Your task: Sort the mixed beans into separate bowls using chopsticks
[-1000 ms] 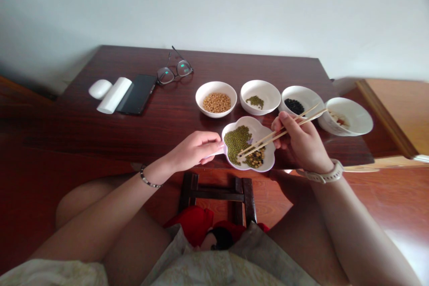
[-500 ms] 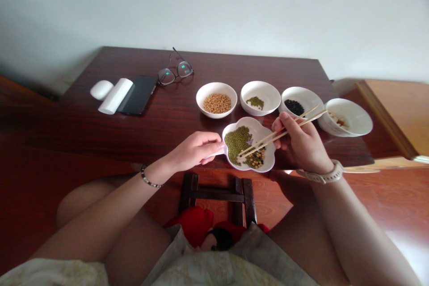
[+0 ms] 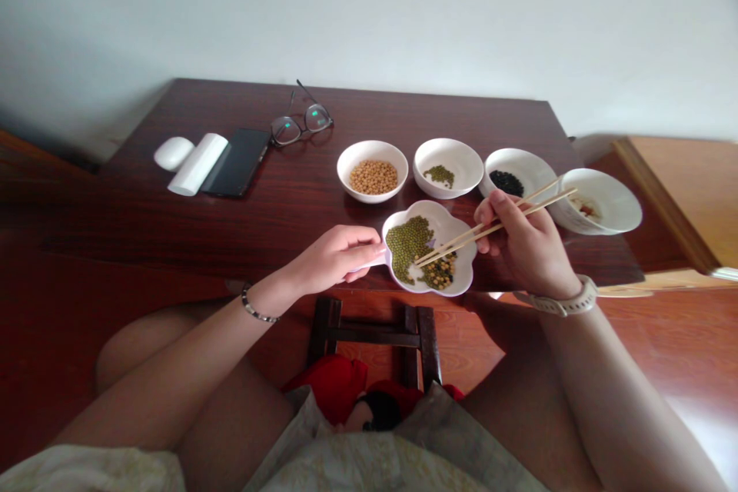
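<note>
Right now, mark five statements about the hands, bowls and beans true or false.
1. The left hand holds the flower-shaped dish by its handle. True.
2. The right hand holds chopsticks. True.
3. The flower-shaped dish holds just one kind of bean. False: green beans lie beside yellow and dark ones.
4. The black-bean bowl stands between the green-bean bowl and the rightmost bowl. True.
5. Nothing lies left of the bowls. False: the glasses and phone lie there.
</note>
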Demonstrator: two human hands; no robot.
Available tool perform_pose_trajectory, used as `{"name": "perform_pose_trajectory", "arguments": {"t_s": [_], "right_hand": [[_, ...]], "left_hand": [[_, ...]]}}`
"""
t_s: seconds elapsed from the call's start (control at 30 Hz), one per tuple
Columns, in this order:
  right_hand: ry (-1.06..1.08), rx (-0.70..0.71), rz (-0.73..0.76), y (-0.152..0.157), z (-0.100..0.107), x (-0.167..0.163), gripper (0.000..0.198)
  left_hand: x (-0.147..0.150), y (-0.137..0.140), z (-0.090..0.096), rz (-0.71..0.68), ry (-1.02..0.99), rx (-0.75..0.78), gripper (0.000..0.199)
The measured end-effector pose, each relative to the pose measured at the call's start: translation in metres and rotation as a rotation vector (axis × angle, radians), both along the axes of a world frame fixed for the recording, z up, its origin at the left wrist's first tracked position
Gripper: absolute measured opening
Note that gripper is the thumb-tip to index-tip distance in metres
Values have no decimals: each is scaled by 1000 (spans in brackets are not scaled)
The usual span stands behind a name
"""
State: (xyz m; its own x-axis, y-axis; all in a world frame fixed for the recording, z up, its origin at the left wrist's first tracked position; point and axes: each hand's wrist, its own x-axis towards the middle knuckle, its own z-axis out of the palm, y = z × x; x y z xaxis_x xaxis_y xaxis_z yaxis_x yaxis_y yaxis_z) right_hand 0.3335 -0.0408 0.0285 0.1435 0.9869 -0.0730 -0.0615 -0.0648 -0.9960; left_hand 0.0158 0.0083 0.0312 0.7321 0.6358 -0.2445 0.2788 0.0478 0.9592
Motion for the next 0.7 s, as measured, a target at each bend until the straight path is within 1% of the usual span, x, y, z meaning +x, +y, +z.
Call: {"name": "perform_pose_trajectory", "arguments": {"t_s": [0.17,0.33,0.7], "right_hand": [[-3,2,14,0,0,3,48],[-30,-29,18,-1,0,7,48],[-15,-34,33,0,-2,8,48]], "left_hand": [[0,0,1,4,5,-11,38],[0,0,2,6,13,-8,40],[1,-1,3,0,28,1,39]]}}
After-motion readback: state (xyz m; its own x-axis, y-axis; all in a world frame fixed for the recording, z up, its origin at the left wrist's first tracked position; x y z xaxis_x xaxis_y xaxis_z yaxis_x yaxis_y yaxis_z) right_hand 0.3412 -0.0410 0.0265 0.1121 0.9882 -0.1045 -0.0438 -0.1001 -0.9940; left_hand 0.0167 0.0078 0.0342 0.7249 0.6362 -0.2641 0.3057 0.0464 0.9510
